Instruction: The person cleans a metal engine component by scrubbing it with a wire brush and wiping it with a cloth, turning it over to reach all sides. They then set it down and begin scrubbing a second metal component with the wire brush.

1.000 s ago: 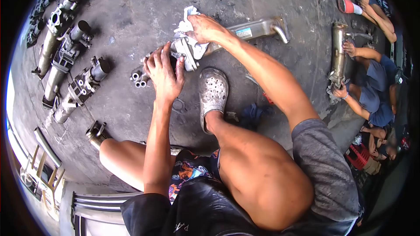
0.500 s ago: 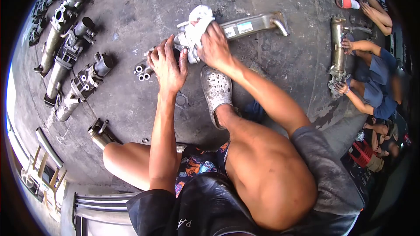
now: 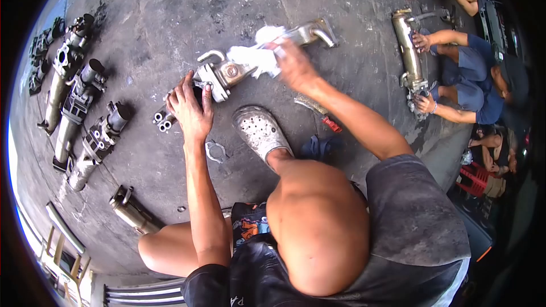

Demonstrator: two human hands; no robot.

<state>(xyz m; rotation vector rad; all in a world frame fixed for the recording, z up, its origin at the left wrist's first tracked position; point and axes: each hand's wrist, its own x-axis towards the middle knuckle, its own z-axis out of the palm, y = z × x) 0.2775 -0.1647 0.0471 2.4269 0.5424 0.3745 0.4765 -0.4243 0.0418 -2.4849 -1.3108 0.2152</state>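
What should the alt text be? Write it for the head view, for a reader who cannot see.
A seated person's left hand steadies a long metal engine part on a stained concrete floor while the right hand presses a white rag onto it. Similar parts lie at left; another person handles one at right.

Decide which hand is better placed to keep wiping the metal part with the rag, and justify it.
Right. The right hand already grips the white rag on the metal part; the left hand is pressed on its near end, steadying it.
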